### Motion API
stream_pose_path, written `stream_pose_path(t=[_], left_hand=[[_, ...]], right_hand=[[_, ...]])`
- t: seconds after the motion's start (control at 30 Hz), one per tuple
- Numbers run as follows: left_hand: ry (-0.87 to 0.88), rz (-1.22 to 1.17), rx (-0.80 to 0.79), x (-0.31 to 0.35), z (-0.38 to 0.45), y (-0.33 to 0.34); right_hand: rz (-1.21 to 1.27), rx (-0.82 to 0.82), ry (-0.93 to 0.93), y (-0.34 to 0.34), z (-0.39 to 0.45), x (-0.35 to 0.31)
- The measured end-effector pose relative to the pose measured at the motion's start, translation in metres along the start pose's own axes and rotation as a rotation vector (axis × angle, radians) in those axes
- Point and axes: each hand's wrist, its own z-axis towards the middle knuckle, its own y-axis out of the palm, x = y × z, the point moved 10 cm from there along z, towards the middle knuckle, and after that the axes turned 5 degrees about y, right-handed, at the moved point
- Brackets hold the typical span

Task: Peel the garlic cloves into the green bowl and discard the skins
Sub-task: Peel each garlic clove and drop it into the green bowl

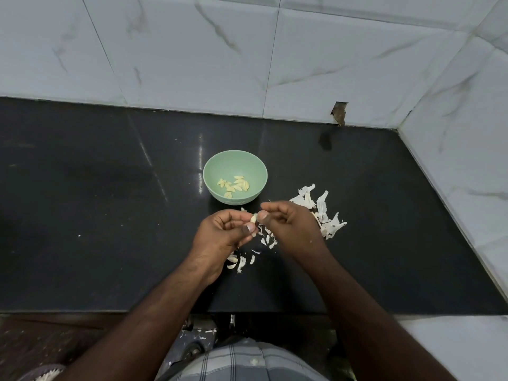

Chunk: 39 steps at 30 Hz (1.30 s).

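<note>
Your left hand (220, 232) and right hand (288, 224) meet above the black bench (96, 215), just near of the green bowl (235, 160). Left grip: fingers curled, thumb and fingertips pinching one garlic clove (254, 218) from its left side. Right grip: thumb and forefinger pressed together on the right end of the same clove, remaining fingers curled loosely under the palm. The clove is pale, partly hidden by both thumbs; you cannot tell how much skin it carries. The green bowl stands on the bench beyond your hands, apart from them, with a small cluster of peeled cloves (233, 185) lying on its bottom. Loose skins (327, 215) lie in a white heap on the bench to the right of the bowl, partly behind your right hand. Smaller scraps (268, 239) lie scattered under and between your hands, and a few more pieces (239, 261) lie near your left wrist. Marbled white wall tiles (247, 50) rise at the far and right edges of the bench.
</note>
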Motion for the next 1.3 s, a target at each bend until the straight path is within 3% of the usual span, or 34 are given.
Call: stream_pose_path(t=[0.17, 0.6, 0.8, 0.93, 1.3], left_hand=[[0.032, 0.067, -0.020, 0.005, -0.002, -0.001], [-0.016, -0.035, -0.037, 0.003, -0.005, -0.002], [0.009, -0.019, -0.021, 0.005, -0.005, -0.002], [0.133, 0.168, -0.031, 0.015, -0.004, -0.001], [0.213, 0.258, -0.046, 0.022, -0.003, 0.001]], right_hand=[[0.186, -0.068, 0.016, 0.015, -0.003, -0.003], [0.481, -0.140, 0.136, 0.020, -0.009, 0.003], [0.452, -0.098, 0.068, 0.014, -0.008, -0.003], [0.459, -0.090, 0.067, 0.013, -0.008, -0.001], [0.544, -0.190, 0.193, 0.018, -0.005, 0.011]])
